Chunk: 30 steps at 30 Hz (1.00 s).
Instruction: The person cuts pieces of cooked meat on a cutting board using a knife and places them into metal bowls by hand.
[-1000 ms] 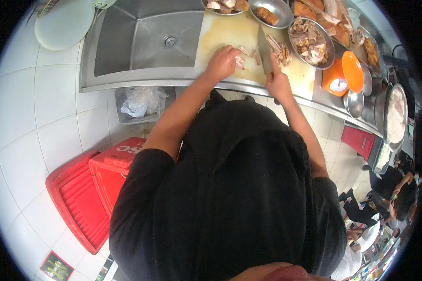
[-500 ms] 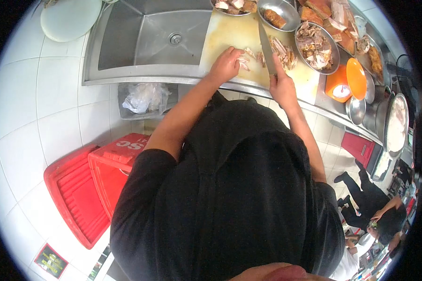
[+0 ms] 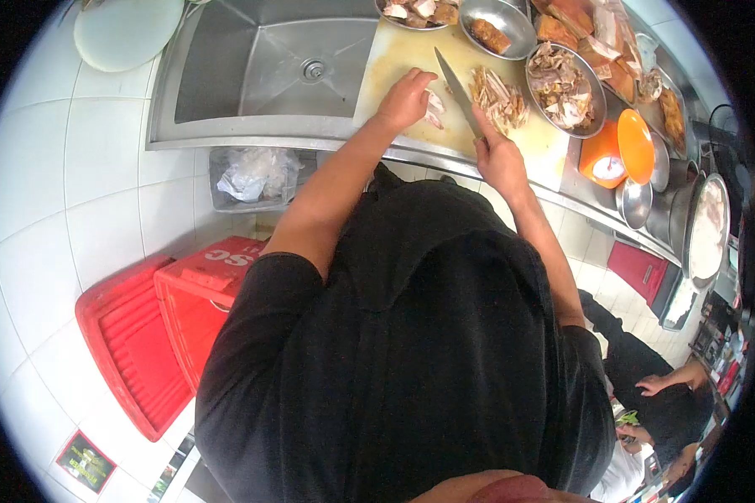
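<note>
On the cutting board (image 3: 403,63), the right hand (image 3: 499,155) gripped the knife (image 3: 457,88), blade angled up-left. The left hand (image 3: 405,99), fingers curled, pressed on the meat piece (image 3: 433,111), which lay just left of the blade; the chopped meat (image 3: 497,96) lay right.
</note>
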Tool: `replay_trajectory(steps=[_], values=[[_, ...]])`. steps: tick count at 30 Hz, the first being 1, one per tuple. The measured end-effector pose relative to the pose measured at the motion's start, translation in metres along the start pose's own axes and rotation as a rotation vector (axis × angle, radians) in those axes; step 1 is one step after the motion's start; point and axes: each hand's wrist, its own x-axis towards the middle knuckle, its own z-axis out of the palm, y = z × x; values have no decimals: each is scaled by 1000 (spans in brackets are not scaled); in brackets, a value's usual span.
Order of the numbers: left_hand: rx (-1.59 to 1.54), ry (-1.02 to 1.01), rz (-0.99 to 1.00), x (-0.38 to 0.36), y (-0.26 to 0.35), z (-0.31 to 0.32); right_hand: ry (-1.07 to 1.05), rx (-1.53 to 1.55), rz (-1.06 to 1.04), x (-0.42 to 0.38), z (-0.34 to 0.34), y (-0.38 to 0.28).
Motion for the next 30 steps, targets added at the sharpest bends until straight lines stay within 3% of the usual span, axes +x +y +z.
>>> replay_trajectory(steps=[3, 10, 13, 19, 20, 26, 30], values=[[-72, 57, -67, -14, -3, -3, 70, 18, -116, 4, -4, -15], [92, 82, -1, -32, -9, -12, 143, -32, -315, 30, -1, -31], [126, 89, 64, -36, -6, -11, -73, -177, -257, 48, 40, 18], [186, 100, 132, -32, -5, -3, -137, -2, -259, 54, 24, 17], [217, 79, 129, -33, -4, -2, -210, 23, -176, 57, 21, 19], [308, 91, 128, -33, -5, 3, -8, 88, -326, 52, 11, 17], [261, 21, 66, -33, 1, -1, -35, 25, -225, 38, -2, -5]])
